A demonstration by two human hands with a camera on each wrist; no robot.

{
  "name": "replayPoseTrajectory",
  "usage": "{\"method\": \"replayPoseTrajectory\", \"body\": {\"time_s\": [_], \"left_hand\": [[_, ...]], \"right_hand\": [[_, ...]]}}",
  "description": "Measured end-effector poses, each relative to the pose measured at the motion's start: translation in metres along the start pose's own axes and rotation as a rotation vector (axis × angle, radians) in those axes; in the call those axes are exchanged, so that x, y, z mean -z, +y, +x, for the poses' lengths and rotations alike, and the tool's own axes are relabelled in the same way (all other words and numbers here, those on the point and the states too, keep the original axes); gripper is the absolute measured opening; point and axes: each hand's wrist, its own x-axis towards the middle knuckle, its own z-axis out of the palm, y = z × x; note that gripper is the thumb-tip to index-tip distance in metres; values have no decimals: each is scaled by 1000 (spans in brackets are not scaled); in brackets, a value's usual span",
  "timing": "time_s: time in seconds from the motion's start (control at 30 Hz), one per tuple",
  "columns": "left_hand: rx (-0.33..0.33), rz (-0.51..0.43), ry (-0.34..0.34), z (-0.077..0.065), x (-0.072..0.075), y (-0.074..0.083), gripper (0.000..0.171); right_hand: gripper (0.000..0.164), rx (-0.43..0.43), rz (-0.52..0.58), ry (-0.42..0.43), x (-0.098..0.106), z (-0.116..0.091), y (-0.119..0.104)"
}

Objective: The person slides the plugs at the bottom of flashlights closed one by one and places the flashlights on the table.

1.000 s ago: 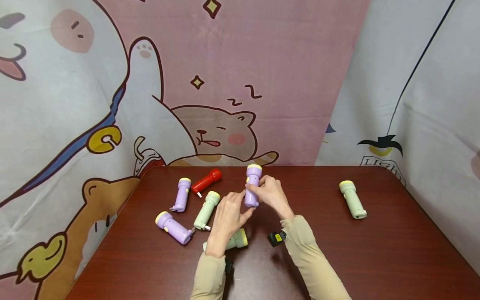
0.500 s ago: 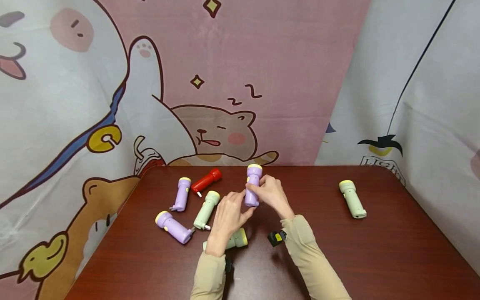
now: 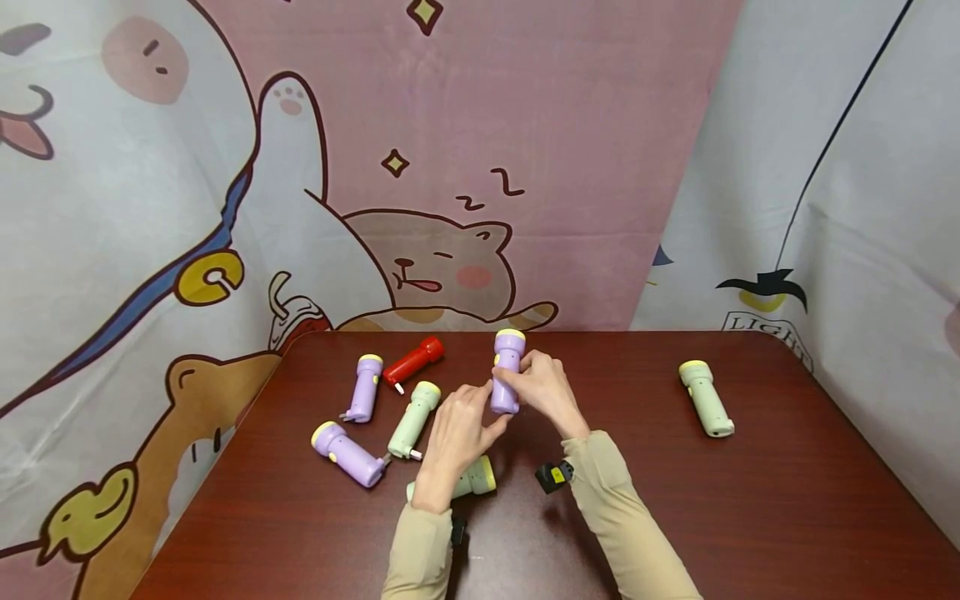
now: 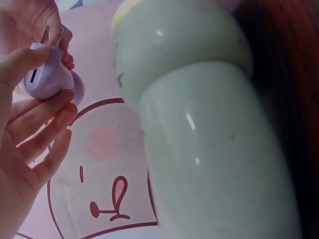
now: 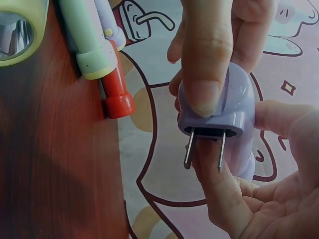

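Both hands hold a purple flashlight point(image 3: 509, 348) with a yellow head rim, upright above the table. My left hand point(image 3: 459, 425) grips its tail end, the thumb pressed on the casing beside two metal plug prongs point(image 5: 221, 152) that stick out from it. Around the middle of the body, my right hand point(image 3: 546, 387) pinches with thumb and fingers. In the left wrist view the purple tail point(image 4: 47, 79) shows a dark slot. A pale green flashlight point(image 3: 477, 477) lies under the left wrist, partly hidden, and looms large in the left wrist view.
Left of the hands lie two purple flashlights point(image 3: 364, 390), a red flashlight point(image 3: 412, 363) and a pale green flashlight point(image 3: 413, 421), with prongs out. Another green flashlight point(image 3: 707, 400) lies far right on the brown table point(image 3: 795, 500). A printed cloth hangs behind.
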Motion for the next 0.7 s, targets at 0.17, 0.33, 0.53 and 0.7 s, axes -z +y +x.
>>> {"method": "replayPoseTrajectory", "body": {"time_s": [0.17, 0.33, 0.53, 0.7], "left_hand": [[8, -9, -14, 0, 0, 0, 49], [8, -11, -19, -1, 1, -1, 47], [-9, -8, 2, -1, 0, -2, 43], [-8, -16, -7, -1, 0, -2, 42]], "right_hand": [[38, 9, 14, -5, 0, -2, 0], [38, 8, 31, -12, 0, -3, -1], [39, 4, 26, -20, 1, -2, 0], [39, 10, 13, -19, 0, -1, 1]]}}
